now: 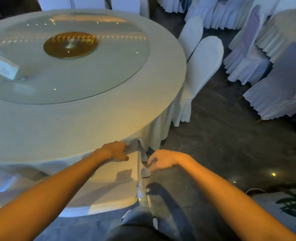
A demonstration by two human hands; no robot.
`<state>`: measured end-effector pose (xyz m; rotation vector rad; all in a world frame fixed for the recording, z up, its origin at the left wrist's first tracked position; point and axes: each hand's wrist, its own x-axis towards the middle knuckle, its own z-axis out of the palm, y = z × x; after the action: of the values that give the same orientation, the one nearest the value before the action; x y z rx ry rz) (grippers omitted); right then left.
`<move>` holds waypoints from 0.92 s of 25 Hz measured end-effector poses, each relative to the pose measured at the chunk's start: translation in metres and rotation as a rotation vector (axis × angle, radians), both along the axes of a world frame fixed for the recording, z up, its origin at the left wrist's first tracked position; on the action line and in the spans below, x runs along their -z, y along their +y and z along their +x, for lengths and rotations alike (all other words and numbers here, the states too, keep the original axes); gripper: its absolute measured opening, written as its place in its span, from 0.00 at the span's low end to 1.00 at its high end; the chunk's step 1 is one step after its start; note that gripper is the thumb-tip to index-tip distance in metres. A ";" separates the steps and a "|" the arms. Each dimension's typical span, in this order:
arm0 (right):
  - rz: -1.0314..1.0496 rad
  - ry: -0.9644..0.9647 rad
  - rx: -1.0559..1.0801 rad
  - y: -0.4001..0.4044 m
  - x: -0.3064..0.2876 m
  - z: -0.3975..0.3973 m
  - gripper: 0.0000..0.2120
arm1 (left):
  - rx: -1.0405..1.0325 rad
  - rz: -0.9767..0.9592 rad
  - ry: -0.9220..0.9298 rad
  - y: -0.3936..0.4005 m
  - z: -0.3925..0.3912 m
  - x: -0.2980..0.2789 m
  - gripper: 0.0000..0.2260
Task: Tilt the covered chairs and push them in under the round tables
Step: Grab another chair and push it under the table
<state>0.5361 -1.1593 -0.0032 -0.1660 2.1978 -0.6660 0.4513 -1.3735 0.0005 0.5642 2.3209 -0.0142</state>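
Nearest the camera, a covered chair (112,181) stood tipped toward the round bench (84,117), its back against the cloth-draped rim, evidently positioned so it could slide under the overhang. The left hand (115,152) was closed on a bunched fold of the chair cover at the top of the back, apparently to steady and steer the chair. The right hand (162,160) hung just beside the chair's right edge, fingers loosely curled and partly open, gripping nothing that could be confirmed. Between the arms, the person's dark trouser leg (140,221) stood close behind the chair. Further right along the rim, two covered chairs (202,66) already leaned against the bench. Beyond, across dark floor (222,136), more covered chairs (248,66) crowded a second draped bench (289,32).
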 end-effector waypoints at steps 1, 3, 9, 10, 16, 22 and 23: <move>0.012 0.007 0.040 0.030 -0.004 -0.011 0.21 | 0.002 0.038 0.033 0.026 -0.010 0.001 0.27; 0.033 0.019 0.087 0.080 -0.011 -0.032 0.22 | -0.001 0.084 0.052 0.069 -0.028 0.001 0.27; 0.134 0.100 0.145 0.234 -0.006 -0.124 0.25 | -0.075 0.205 0.142 0.206 -0.114 0.014 0.23; 0.149 0.109 0.141 0.253 -0.005 -0.137 0.26 | -0.085 0.221 0.145 0.225 -0.126 0.014 0.24; 0.187 0.194 0.186 0.389 -0.021 -0.245 0.28 | -0.087 0.246 0.097 0.380 -0.233 0.013 0.27; 0.163 0.331 0.260 0.529 -0.035 -0.338 0.32 | -0.069 0.248 0.172 0.525 -0.320 -0.018 0.25; 0.168 0.356 0.242 0.552 -0.037 -0.354 0.32 | -0.082 0.259 0.180 0.548 -0.330 -0.023 0.25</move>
<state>0.1820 -0.6072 0.0337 0.0771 2.6334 -0.6147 0.1209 -0.8253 0.0238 0.6161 2.5391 0.2888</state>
